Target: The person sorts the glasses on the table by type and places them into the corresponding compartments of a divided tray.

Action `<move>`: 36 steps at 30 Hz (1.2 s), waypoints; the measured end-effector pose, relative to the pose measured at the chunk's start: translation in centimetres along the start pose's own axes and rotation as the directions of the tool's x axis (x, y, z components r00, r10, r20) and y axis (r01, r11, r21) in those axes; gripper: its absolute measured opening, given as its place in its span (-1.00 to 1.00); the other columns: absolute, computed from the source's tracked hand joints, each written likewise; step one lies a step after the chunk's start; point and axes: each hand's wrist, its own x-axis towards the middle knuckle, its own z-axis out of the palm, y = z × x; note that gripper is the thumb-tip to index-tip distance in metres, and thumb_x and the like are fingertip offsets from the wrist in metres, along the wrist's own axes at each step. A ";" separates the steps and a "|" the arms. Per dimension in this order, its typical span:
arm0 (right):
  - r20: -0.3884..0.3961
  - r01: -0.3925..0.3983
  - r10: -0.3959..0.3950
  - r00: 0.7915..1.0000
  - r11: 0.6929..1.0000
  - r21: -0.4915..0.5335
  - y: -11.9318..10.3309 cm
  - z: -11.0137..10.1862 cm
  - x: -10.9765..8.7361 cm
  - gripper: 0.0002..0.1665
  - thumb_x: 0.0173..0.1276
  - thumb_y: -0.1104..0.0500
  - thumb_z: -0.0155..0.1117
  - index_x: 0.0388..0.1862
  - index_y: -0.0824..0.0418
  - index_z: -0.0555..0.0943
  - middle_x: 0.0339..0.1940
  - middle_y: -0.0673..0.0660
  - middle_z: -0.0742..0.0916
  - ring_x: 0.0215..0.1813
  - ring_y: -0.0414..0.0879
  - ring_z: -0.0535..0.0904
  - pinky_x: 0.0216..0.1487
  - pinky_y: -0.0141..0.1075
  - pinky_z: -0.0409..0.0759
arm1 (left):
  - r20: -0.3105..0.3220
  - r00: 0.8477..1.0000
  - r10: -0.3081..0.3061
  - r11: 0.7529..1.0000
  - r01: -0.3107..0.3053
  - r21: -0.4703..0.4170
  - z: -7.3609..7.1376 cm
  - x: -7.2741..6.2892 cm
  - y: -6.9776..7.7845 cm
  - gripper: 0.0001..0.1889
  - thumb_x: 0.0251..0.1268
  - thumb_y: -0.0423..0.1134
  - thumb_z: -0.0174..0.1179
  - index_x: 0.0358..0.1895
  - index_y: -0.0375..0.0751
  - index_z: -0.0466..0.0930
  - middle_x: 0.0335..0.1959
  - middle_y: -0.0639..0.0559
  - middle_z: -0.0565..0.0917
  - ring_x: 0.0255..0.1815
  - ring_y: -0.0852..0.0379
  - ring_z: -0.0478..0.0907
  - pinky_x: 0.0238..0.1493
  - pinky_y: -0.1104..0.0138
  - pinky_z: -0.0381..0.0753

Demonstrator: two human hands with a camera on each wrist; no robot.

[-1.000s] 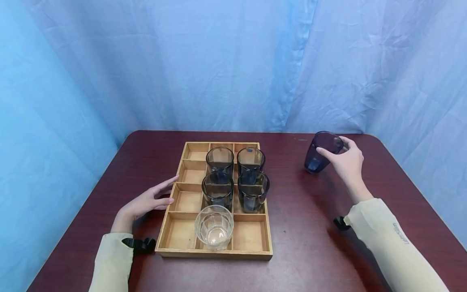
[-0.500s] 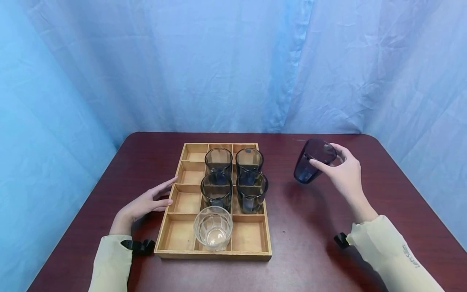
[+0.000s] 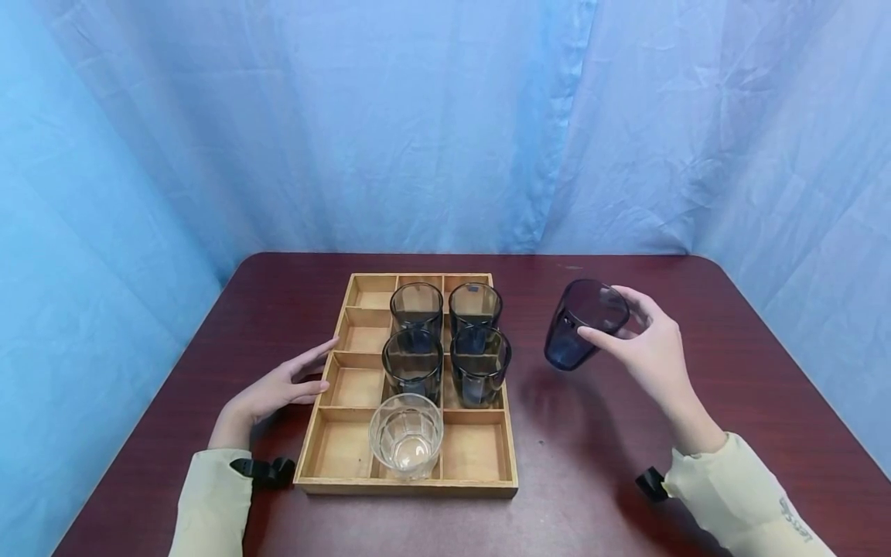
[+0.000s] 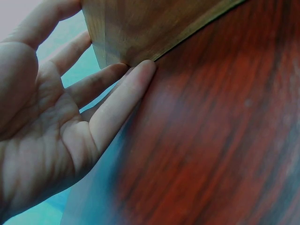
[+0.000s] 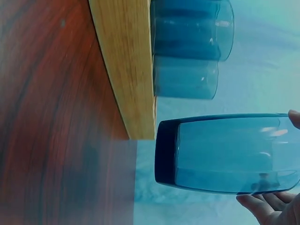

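Observation:
My right hand grips a dark tinted drinking glass near its rim, thumb on the near side. The glass hangs tilted above the table, right of the wooden tray; in the right wrist view the held glass looks blue. With straight fingers, my left hand touches the left side wall of the divided wooden tray. Several dark glasses stand in the tray's middle and right columns. A clear glass stands in the middle compartment of the front row.
The dark red table extends around the tray. Blue curtains hang behind it and at both sides. Black straps with small devices sit at both wrists.
My right hand has carried the dark glass leftward and nearer to me, from the far right of the table toward the tray. The left hand and the tray's glasses stay put.

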 end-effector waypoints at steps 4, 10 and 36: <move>0.020 0.020 -0.020 1.000 1.000 -0.007 -0.5 0.1 -0.8 -0.21 0.07 0.18 0.55 0.30 0.18 0.46 0.07 -0.16 0.62 0.06 -0.48 0.54 -0.10 -0.64 0.57 | 0.001 1.000 0.002 1.000 -0.002 -0.003 0.0 0.0 0.1 -0.18 0.36 -0.16 0.20 0.58 0.07 -0.07 0.55 -0.33 -0.02 0.42 -0.38 0.23 0.14 0.20 0.60; 0.047 0.057 -0.055 0.997 0.998 -0.039 -1.3 0.1 -2.0 -0.21 0.05 0.20 0.56 0.30 0.15 0.48 0.05 -0.19 0.62 -0.01 -0.49 0.56 -0.16 -0.62 0.59 | 0.002 1.000 0.008 1.000 -0.008 -0.005 0.0 -0.1 0.3 -0.18 0.36 -0.17 0.20 0.58 0.06 -0.07 0.55 -0.34 -0.01 0.42 -0.37 0.23 0.14 0.21 0.60; 0.253 0.155 -0.170 0.952 0.985 0.076 -4.2 2.5 -6.8 -0.13 -0.12 0.35 0.61 0.25 0.15 0.49 0.09 -0.19 0.63 -0.03 -0.42 0.61 -0.11 -0.49 0.64 | 0.011 1.000 0.015 1.000 -0.015 -0.004 -0.1 -0.3 0.4 -0.18 0.37 -0.17 0.19 0.58 0.04 -0.09 0.55 -0.36 -0.04 0.42 -0.41 0.21 0.14 0.20 0.60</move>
